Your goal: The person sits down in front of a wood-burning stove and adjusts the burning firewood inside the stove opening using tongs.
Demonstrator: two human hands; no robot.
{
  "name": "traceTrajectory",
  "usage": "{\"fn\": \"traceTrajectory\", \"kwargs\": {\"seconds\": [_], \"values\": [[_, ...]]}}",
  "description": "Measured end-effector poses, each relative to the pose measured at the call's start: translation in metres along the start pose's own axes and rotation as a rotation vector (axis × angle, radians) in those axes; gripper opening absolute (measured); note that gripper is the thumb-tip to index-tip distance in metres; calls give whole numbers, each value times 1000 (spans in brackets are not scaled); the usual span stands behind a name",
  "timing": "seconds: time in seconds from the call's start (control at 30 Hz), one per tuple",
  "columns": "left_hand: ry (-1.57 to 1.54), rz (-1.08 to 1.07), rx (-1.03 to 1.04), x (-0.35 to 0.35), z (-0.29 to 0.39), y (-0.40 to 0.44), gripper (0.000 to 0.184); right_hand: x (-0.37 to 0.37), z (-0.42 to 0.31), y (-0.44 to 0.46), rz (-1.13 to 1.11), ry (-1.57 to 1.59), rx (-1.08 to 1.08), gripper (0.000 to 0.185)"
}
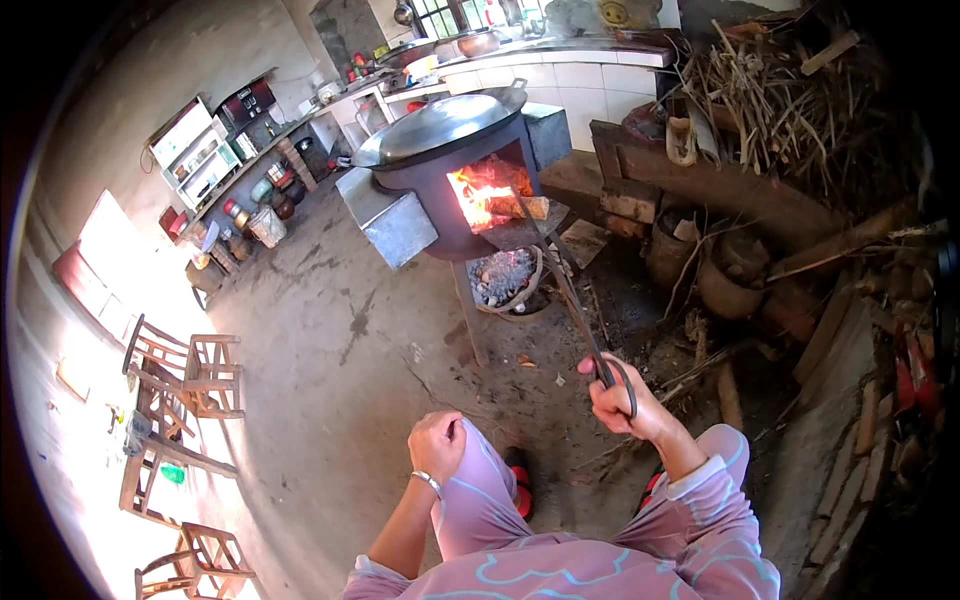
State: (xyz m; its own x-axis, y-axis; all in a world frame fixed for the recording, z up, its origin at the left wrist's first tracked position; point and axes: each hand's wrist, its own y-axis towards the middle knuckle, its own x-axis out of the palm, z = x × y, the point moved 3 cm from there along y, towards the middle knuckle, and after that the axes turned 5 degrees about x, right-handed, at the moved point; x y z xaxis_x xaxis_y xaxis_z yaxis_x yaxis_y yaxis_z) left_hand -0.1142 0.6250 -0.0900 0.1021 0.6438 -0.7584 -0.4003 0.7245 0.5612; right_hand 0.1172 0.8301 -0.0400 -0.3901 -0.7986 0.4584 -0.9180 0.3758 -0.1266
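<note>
My right hand (632,404) is closed around the looped handles of long dark metal fire tongs (577,308). Their far end reaches into the mouth of a round metal wood stove (408,205), beside a burning log (522,208). Whether the tips grip that log I cannot tell. Orange flames (478,190) fill the opening. A wide wok with a domed metal lid (440,126) sits on top. My left hand (437,444), with a bracelet at the wrist, rests as a loose fist on my left knee.
Below the firebox stands a basin of ash and embers (503,280). Firewood and twigs (765,110) are piled at right, above clay pots (735,275). Wooden chairs (212,375) line the left wall. A tiled counter (590,85) runs along the back.
</note>
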Motion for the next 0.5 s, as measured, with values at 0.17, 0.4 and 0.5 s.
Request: {"fn": "traceTrajectory", "kwargs": {"seconds": [0.17,0.4,0.5], "values": [[-19,-5,-9,-3,3,0,7,-5,25,-28,87,-29,-27,45],[-9,-21,-20,-3,2,0,7,-12,46,-35,218,-40,-157,46],[-13,-11,-17,-1,1,-1,7,-13,46,-32,292,73,-179,42]]}}
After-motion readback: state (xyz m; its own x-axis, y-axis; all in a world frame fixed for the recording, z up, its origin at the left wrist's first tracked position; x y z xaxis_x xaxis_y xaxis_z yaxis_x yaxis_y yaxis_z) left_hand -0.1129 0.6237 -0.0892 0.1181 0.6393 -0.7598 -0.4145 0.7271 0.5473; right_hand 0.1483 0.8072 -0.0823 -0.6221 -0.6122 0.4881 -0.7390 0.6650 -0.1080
